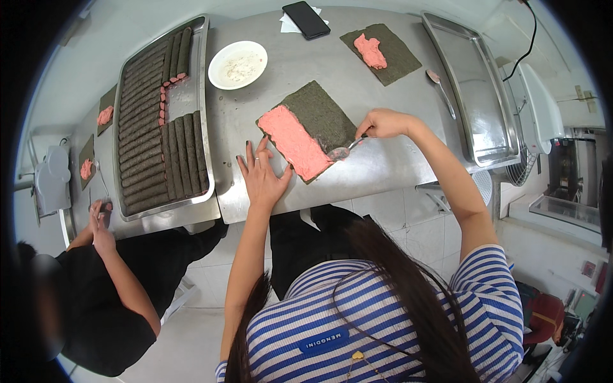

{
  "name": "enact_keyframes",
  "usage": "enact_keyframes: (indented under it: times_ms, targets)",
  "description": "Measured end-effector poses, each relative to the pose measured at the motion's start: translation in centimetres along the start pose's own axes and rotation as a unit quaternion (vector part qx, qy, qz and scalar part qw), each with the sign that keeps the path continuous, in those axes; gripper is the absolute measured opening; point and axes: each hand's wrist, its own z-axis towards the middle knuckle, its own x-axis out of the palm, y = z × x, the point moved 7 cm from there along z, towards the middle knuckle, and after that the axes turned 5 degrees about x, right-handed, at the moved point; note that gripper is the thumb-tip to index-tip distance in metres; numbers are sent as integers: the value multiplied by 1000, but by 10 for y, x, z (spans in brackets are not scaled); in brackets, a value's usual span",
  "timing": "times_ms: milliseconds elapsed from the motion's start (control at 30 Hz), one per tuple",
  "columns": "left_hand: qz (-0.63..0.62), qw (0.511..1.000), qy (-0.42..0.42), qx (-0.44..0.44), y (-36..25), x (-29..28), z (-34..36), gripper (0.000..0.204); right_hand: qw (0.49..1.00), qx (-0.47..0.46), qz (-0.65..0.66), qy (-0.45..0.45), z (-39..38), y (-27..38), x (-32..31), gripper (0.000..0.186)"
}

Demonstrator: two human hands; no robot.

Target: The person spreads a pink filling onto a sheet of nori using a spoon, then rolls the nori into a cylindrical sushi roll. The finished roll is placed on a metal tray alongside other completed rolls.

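A dark green seaweed sheet (325, 115) lies on the steel table in front of me. A band of pink paste (292, 142) covers its left part. My right hand (388, 124) grips a metal spoon (340, 153), whose bowl rests at the paste's lower right end. With fingers spread, my left hand (263, 175) touches the near left edge of the sheet and holds nothing.
A tray (205, 83) of dark seaweed rolls stands left, by a white bowl (237, 65). Beyond are a phone (306, 20), another seaweed sheet (399, 56) with paste, a second spoon (442, 96) and a steel tray (469, 83). A co-worker's hands (99, 220) are at left.
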Motion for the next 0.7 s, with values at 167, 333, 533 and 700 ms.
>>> enact_keyframes:
  times_ms: [167, 333, 533, 700]
  targets:
    - [-2, 1000, -2, -1, 1, -1, -2, 47, 991, 50, 117, 42, -18, -7, 14, 35]
    - [-9, 1000, 0, 0, 3, -1, -1, 47, 976, 12, 107, -191, -52, 14, 21, 28]
    - [-4, 1000, 1, 4, 6, 2, -2, 49, 900, 165, 54, -400, -89, 60, 70, 28]
    - [-34, 999, -1, 12, 4, 3, -1, 49, 849, 262, 105, -447, -94, 73, 126, 31]
